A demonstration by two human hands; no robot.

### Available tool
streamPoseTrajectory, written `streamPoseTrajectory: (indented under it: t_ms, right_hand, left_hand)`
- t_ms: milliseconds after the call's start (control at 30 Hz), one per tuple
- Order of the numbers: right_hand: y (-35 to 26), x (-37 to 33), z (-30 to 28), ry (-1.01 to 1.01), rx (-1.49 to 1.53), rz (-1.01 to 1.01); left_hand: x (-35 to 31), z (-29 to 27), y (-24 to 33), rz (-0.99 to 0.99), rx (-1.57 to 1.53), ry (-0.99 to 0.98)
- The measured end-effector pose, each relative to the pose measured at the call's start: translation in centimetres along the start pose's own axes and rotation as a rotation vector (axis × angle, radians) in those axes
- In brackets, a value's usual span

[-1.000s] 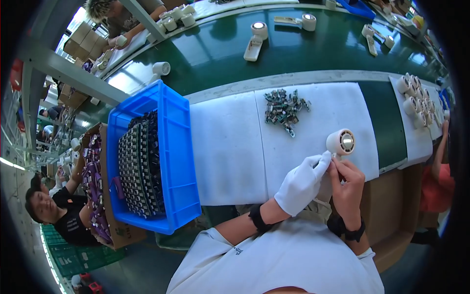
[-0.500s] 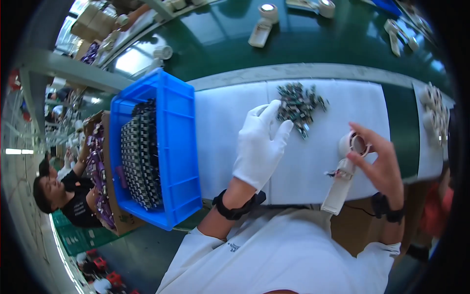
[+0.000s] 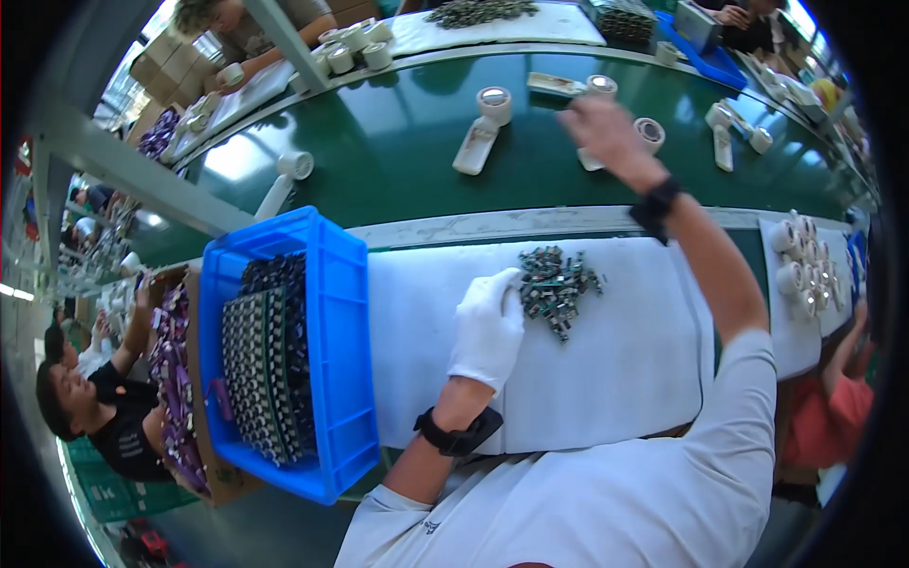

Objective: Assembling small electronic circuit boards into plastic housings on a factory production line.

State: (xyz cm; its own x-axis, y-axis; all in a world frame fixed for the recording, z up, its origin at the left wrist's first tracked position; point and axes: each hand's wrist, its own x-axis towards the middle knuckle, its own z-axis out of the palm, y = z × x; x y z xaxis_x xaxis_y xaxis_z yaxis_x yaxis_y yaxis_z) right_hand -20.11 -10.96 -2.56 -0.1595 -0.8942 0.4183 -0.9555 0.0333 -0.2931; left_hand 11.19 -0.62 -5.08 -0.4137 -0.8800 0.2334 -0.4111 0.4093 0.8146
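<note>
My left hand point(image 3: 488, 329), in a white glove, rests at the left edge of a pile of small green circuit boards point(image 3: 559, 289). Its thumb and forefinger are pressed together, and whatever may be between them is hidden. My bare right hand point(image 3: 614, 142) reaches far out over the green belt point(image 3: 407, 142). Beneath it lies a white plastic housing point(image 3: 649, 135) with a round head and a long handle, partly covered by the hand. Blur hides how the fingers sit. Another white housing point(image 3: 488, 128) lies to the left, and one more point(image 3: 573, 86) just beyond my fingers.
A blue crate point(image 3: 343, 350) of stacked circuit board panels stands left on the white work mat point(image 3: 606, 388). Beside it a carton point(image 3: 222, 464) holds purple parts. White round-headed parts point(image 3: 805, 265) stand at the right. Co-workers sit at the left, right and across the belt.
My right hand has swung from the mat's right side out over the belt, carrying the white housing there. My left thumb and forefinger have come together. The view has tilted up toward the belt.
</note>
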Motion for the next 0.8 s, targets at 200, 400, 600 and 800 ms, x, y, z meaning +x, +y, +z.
streamPoseTrajectory:
  t_ms: [200,400,600,800]
  right_hand:
    - [-6.7,3.3,8.6,-0.473,0.843,0.453]
    - [-6.1,3.1,7.8,-0.453,1.175,0.5]
    - [-6.0,-12.5,-10.3,-0.566,0.93,0.447]
    - [-8.9,-30.1,-15.8,-0.518,0.661,0.709]
  left_hand:
    - [-1.5,-2.7,1.9,0.081,-0.021,0.016]
    - [-6.5,-3.7,1.6,0.326,0.309,-0.223]
    - [-6.5,-4.5,2.6,0.309,0.251,-0.317]
    - [-5.4,-4.4,3.9,0.313,0.058,-0.37]
